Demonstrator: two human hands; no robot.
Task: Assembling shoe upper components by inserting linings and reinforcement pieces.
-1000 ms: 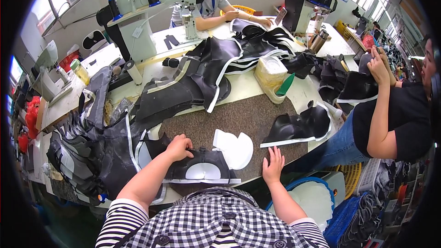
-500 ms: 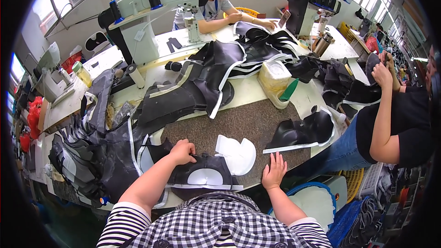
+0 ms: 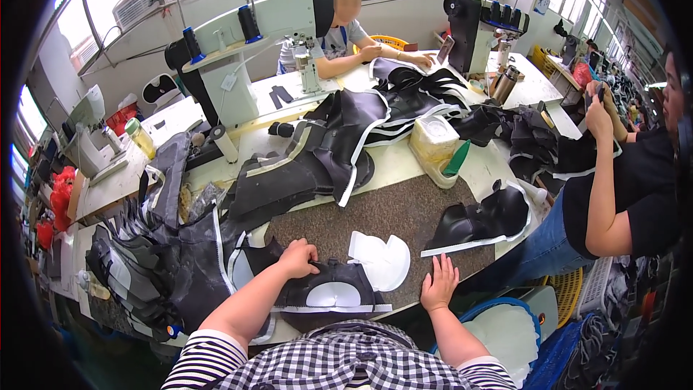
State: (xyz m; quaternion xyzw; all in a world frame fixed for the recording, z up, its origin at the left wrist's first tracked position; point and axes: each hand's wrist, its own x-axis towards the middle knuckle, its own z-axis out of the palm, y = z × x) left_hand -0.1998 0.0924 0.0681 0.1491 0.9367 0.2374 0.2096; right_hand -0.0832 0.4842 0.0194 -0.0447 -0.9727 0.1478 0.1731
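Observation:
My left hand [image 3: 298, 258] has its fingers curled at the upper left edge of a black leather upper piece [image 3: 292, 292], which lies at the table's near edge. This piece has a white half-oval patch [image 3: 333, 295] and a white strip along its lower edge. My right hand [image 3: 439, 285] lies flat with fingers spread, just below another black leather piece [image 3: 462, 225] edged in white, and holds nothing. Between my hands, a white padded piece [image 3: 382, 261] rests partly on the brown work mat [image 3: 317, 220].
Stacked black pieces [image 3: 130, 271] crowd the left; more [image 3: 350, 112] lie beyond the mat. A cut-open plastic jug [image 3: 427, 146] holds a green-bladed tool. Sewing machines [image 3: 238, 94] stand behind. One person sits opposite; another [image 3: 621, 195] stands at right, beside a blue-rimmed tub [image 3: 498, 332].
The view has tilted, so everything sits lower and slightly right in the picture. My hands keep their places by the leather pieces. The person opposite now shows more of the head.

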